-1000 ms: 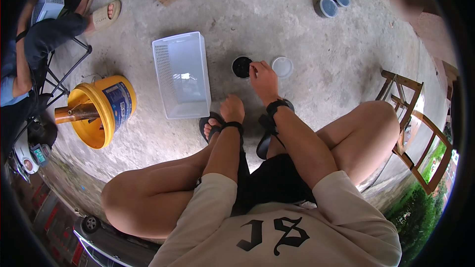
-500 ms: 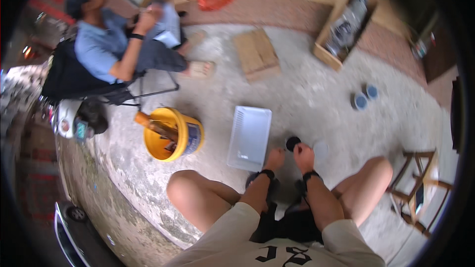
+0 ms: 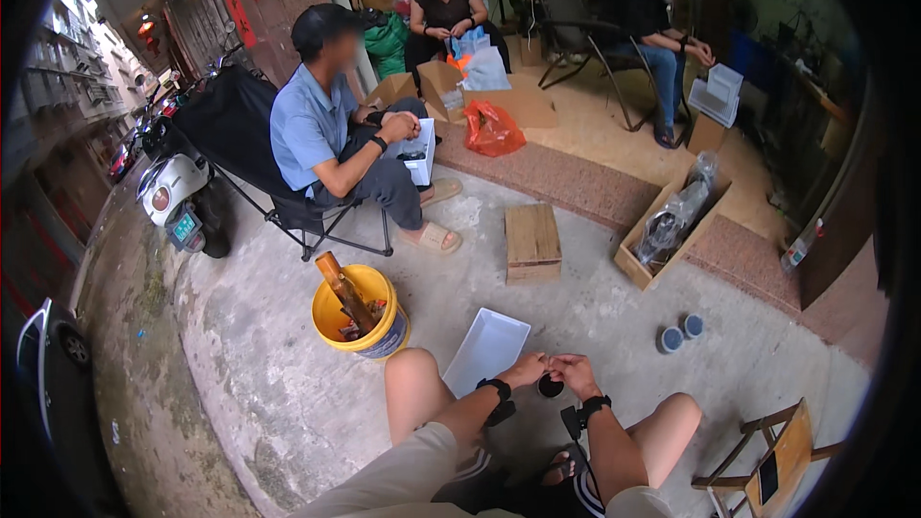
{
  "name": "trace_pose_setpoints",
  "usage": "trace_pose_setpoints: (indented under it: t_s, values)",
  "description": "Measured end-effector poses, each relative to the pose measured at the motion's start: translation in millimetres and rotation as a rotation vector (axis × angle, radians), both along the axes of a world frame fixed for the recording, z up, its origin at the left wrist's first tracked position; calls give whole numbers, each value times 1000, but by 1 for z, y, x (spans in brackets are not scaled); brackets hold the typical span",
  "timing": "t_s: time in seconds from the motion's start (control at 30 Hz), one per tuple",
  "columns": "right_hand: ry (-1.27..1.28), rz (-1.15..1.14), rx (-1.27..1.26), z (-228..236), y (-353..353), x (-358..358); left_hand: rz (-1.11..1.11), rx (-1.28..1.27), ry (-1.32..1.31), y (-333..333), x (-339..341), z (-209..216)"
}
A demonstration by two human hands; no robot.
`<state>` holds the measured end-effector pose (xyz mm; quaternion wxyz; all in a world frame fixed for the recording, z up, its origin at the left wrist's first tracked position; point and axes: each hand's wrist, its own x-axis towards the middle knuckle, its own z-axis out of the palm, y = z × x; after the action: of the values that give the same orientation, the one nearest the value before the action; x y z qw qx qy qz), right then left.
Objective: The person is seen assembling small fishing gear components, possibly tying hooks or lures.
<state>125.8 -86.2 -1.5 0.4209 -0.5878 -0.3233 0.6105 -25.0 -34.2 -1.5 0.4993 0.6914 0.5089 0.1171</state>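
Note:
My left hand [image 3: 525, 369] and my right hand [image 3: 575, 375] meet in front of me, fingertips pinched close together. Whatever is between them is too small to make out. Just beneath the fingers is a small round container with dark contents [image 3: 550, 386], standing on the concrete and partly covered by my right hand. To the left of my left hand lies a shallow white plastic tray [image 3: 491, 343], its near end hidden behind my forearm and knee.
A yellow bucket [image 3: 395, 338] holding a bamboo piece stands left. Ahead are a wooden block [image 3: 533, 245] and a long box with plastic-wrapped contents [image 3: 645, 269]. Two small tubs [image 3: 680, 333] and a wooden stool [image 3: 782, 460] stand right. Several people sit beyond, one [image 3: 321, 125] nearby.
My view has tilted upward, showing more people. My right hand has come away from over the dark container, and both hands' fingertips now meet. The nearby person's hands have lowered.

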Motion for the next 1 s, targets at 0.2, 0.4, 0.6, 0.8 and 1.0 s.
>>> trace_pose_setpoints:
  t_s: [0.2, 0.4, 0.6, 0.8, 1.0]
  values:
    - [-161, 47, 90, 28, 11, 21, -198, 114, -80, 12, 13, 38]
    - [-210, 56, 94, 57, 12, 25, 56, -157, -308, -3, 18, 53]
    - [-264, 184, -118, 81, 16, 36, 40, -103, -401, -1, 16, 38]
    - [-164, 224, -266, 84, 16, 43, -3, -58, -401, 5, 14, 28]
    - [-381, 251, 221, 78, 13, 36, -35, -85, -385, 5, 19, 36]
